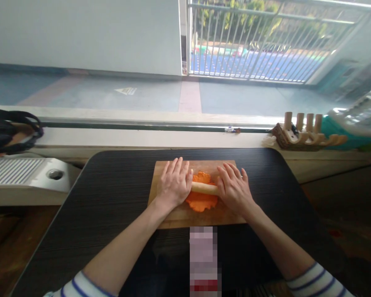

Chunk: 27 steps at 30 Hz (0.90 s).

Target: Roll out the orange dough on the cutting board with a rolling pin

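Pressing on one pin, two hands cover its ends: the left hand lies open with fingers stretched forward, and the right hand is open too, fingers slightly bent over the wood. Beneath the pin, one ragged-edged orange sheet lies on one board on the black table. One rack with four upright pegs sits on the sill; lettering beside the triangle sign is too small to read.
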Tool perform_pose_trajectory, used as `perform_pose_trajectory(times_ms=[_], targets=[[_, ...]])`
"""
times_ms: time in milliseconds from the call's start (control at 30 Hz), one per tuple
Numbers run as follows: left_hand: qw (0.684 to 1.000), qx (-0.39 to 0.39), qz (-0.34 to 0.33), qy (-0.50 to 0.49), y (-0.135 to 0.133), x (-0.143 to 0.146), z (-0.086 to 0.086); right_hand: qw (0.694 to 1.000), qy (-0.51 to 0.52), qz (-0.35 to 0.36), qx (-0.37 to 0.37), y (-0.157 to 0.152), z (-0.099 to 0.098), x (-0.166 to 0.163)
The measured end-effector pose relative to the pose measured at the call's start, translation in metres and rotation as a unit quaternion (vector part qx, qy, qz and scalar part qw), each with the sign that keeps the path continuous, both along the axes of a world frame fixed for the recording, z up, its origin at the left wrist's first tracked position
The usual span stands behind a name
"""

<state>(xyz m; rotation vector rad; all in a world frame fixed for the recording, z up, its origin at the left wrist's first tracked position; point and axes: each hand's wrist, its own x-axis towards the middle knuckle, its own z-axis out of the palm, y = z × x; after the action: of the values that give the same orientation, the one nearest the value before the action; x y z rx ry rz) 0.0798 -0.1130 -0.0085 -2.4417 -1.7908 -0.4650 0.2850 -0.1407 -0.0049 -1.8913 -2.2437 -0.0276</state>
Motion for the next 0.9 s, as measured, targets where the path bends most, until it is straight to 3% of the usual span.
perform_pose_trajectory(times_ms=[100, 167, 333, 433, 600, 700, 900], targets=[[0.999, -0.032, 0.024, -0.005, 0.027, 0.007, 0.001, 0.999, 0.003, -0.026, -0.03, 0.03, 0.004, 0.002], [0.999, -0.044, 0.021, -0.005, 0.031, 0.008, 0.002, 0.999, 0.003, -0.025, -0.033, 0.032, 0.005, 0.002], [1.0, 0.002, -0.017, 0.003, -0.008, -0.005, -0.002, 1.0, 0.006, 0.023, 0.007, -0.017, 0.003, -0.006], [1.0, 0.016, -0.017, 0.003, -0.017, -0.007, -0.003, 0.999, 0.009, 0.034, 0.016, -0.025, 0.003, -0.008], [0.999, -0.031, 0.022, -0.009, 0.028, 0.004, -0.003, 0.999, -0.005, -0.023, -0.022, 0.02, 0.009, -0.006], [0.997, -0.072, 0.016, -0.014, 0.043, 0.005, -0.004, 0.999, -0.016, -0.032, -0.029, 0.026, 0.013, -0.008], [1.0, -0.003, -0.028, -0.015, 0.001, -0.01, -0.003, 0.999, -0.007, 0.026, 0.025, -0.026, 0.007, -0.017]])
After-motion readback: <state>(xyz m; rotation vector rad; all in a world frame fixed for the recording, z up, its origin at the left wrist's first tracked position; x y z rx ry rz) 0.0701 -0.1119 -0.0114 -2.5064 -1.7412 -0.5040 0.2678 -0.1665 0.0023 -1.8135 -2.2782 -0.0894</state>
